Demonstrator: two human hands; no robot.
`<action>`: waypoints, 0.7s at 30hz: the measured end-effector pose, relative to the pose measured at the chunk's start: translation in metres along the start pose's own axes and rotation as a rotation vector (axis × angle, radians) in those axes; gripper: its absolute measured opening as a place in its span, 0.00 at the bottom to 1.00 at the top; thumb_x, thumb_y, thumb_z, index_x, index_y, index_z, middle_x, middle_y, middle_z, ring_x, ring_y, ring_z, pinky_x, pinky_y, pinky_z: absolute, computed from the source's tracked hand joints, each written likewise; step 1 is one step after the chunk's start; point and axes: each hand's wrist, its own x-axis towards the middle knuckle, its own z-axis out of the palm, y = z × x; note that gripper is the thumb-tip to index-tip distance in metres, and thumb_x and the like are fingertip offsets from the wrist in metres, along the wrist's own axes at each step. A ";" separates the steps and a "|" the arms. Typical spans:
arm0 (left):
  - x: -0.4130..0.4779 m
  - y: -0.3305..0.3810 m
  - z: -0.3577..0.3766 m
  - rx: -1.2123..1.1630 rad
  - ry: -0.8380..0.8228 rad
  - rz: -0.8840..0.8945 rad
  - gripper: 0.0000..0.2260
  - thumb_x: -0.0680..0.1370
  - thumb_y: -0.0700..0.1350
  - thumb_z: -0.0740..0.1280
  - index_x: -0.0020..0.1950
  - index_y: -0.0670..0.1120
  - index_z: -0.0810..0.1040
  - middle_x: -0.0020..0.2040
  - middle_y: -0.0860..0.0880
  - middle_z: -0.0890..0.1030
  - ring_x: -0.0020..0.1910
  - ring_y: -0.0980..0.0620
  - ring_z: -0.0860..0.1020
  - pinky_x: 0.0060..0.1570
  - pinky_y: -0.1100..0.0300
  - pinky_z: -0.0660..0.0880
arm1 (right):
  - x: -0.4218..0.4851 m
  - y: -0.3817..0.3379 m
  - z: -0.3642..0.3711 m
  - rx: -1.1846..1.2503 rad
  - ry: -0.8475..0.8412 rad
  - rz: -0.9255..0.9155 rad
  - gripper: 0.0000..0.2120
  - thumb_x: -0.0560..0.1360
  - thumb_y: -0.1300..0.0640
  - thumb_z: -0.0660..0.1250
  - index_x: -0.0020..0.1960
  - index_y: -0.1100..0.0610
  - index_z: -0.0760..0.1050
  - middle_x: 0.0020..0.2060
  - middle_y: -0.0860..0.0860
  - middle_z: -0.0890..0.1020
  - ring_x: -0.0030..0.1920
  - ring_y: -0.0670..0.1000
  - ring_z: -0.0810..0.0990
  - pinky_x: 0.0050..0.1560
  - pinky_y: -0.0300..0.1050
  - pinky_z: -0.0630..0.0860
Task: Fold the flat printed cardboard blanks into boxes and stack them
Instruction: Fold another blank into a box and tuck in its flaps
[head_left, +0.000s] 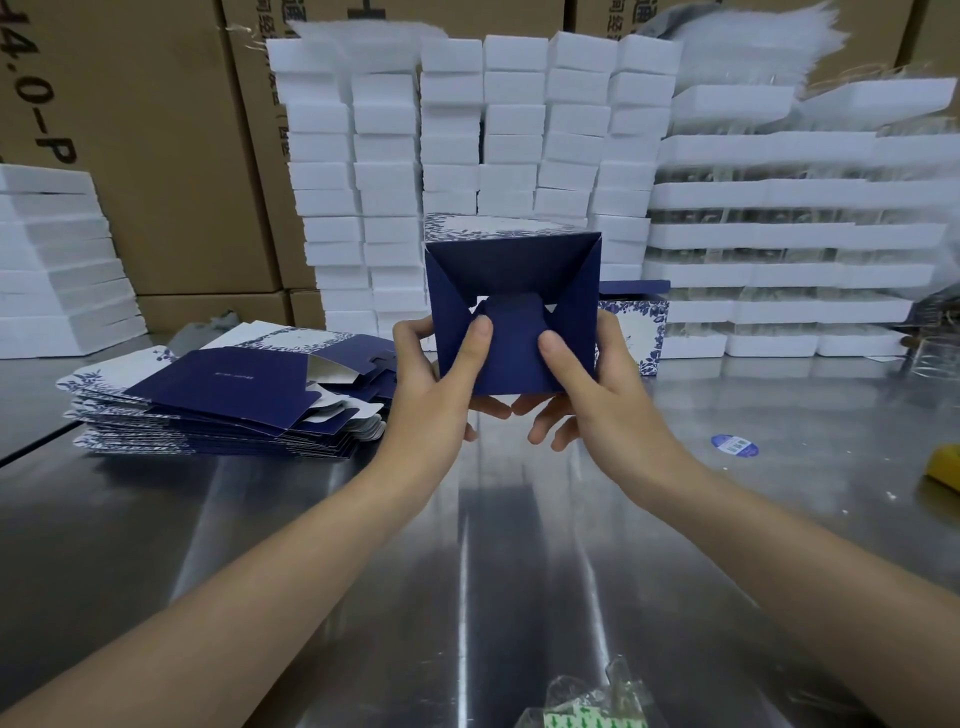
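I hold a navy box (511, 270) up above the steel table, its bottom flaps turned toward me and folded inward. My left hand (431, 379) grips its left side with the thumb pressing the centre flap. My right hand (592, 384) grips the right side, its thumb on the same flap. A stack of flat navy and white floral blanks (223, 400) lies on the table to the left. One folded box (636, 332) with a floral print stands behind my right hand, partly hidden.
White foam blocks (467, 156) are stacked high at the back, with brown cartons (156, 156) behind them. The steel table (519, 571) carries a round blue sticker (734, 446), a yellow object (948, 465) at the right edge and a plastic bag (587, 701) near me.
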 end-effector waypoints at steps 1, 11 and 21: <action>0.001 -0.002 0.000 0.014 0.022 0.006 0.20 0.82 0.63 0.68 0.65 0.54 0.67 0.49 0.67 0.84 0.43 0.56 0.87 0.30 0.66 0.75 | 0.000 0.002 0.000 -0.003 0.010 -0.006 0.17 0.85 0.43 0.65 0.69 0.45 0.65 0.41 0.56 0.88 0.32 0.58 0.85 0.28 0.43 0.76; 0.001 -0.002 0.000 0.048 0.001 0.018 0.21 0.81 0.59 0.71 0.67 0.53 0.67 0.50 0.65 0.84 0.43 0.51 0.87 0.29 0.68 0.74 | 0.001 0.002 0.001 -0.015 0.030 -0.012 0.20 0.84 0.45 0.67 0.71 0.46 0.64 0.41 0.56 0.87 0.34 0.62 0.85 0.29 0.45 0.75; 0.001 0.000 0.003 0.033 -0.007 0.011 0.17 0.85 0.66 0.57 0.65 0.55 0.66 0.52 0.62 0.86 0.40 0.47 0.88 0.36 0.55 0.73 | 0.002 0.002 -0.001 -0.012 0.029 0.011 0.19 0.87 0.39 0.55 0.73 0.47 0.63 0.39 0.57 0.87 0.32 0.61 0.85 0.29 0.45 0.76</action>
